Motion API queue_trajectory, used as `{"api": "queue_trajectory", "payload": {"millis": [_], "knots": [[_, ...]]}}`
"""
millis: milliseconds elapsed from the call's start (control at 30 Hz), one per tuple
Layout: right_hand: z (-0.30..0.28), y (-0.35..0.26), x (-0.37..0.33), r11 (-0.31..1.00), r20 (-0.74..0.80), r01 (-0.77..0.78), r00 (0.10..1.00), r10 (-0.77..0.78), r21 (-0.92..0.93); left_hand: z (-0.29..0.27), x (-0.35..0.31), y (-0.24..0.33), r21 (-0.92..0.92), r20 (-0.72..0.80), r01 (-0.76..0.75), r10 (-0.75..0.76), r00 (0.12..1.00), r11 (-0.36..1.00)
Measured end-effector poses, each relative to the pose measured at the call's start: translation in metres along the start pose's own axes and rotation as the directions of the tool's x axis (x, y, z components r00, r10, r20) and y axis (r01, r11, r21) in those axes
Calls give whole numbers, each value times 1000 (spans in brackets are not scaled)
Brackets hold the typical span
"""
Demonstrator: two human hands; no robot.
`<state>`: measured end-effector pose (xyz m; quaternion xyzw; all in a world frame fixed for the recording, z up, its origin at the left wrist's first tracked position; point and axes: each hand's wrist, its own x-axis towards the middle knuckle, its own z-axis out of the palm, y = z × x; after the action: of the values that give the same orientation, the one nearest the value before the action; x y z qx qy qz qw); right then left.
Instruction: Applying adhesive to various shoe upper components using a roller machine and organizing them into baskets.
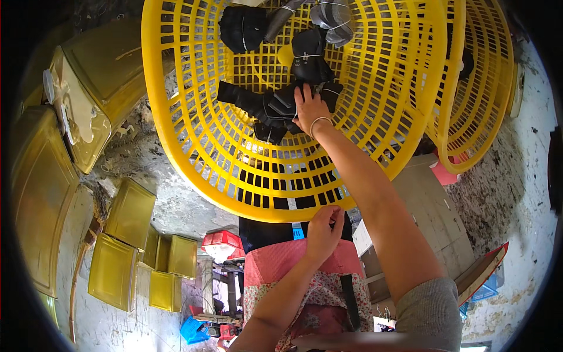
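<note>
Inside a large yellow slatted plastic basket [182, 155] lie several black bundles. My right hand [312, 112] reaches in and grips a black bundle [285, 102] tied with a thin pale band, its fingers over the top and its thumb at the near side. Just beyond it, another black tied bundle [309, 57] touches the group. A third black bundle [243, 28] sits at the far left of the basket, and a grey banded bundle [332, 22] at the far side. At the basket's near rim, my left hand [326, 230] is closed with fingers curled; anything inside them is hidden.
A second yellow basket [495, 111] stands against the first on the right. Along the left are several yellowish metal tins [114, 273]. Flattened cardboard [431, 205] lies at the right, and a red-and-white object [223, 246] sits below the basket's left side.
</note>
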<state>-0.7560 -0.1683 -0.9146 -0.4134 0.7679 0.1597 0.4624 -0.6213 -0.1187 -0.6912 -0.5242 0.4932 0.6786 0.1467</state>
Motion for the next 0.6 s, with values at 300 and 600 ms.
{"api": "queue_trajectory", "payload": {"millis": [300,600], "knots": [[18,7,-7,999,-71,25,997,-23,30,4,-2,-4,68,-14,-60,61,998,996],[19,13,-17,987,-45,-28,998,35,158,9,-2,-2,80,-3,-48,49,999,996]]}}
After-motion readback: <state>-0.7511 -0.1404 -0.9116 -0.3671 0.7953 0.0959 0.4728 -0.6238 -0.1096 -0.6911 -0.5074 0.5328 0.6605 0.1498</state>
